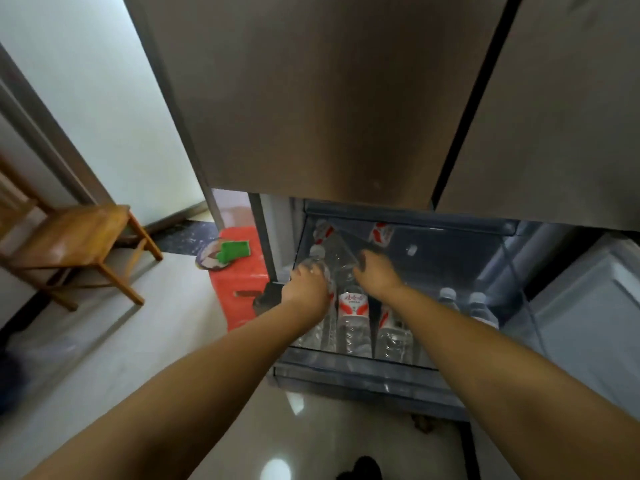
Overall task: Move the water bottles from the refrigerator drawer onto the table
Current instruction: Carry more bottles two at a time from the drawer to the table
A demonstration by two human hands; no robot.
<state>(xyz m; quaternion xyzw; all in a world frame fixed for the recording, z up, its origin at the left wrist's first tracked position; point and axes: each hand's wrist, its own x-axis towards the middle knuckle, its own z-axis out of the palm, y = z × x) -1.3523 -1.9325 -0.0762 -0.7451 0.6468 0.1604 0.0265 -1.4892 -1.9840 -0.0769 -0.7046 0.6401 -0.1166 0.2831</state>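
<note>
left hand (306, 285): my fingers curl over the shoulder of a clear bottle (317, 268) at the drawer's 9 o'clock side; I take it near the top because the body is wedged among others
right hand (375, 271): reaching down at the base of a tilted bottle (337, 249) whose cap end points to 11 o'clock; blurred, so I cannot tell if my fingers have closed on it
water bottles: all are in the refrigerator drawer (363, 374), none on a counter that I can see
drawer contents: red-labelled bottles (353, 320) stand packed upright at 6 o'clock, two white-capped ones (464, 301) at 3 o'clock, more lie at 12 o'clock
red crate (242, 285): on the floor at 9 o'clock of the drawer, carrying a green sponge (233, 249)
wooden chair (79, 237): further out at 9 o'clock
</note>
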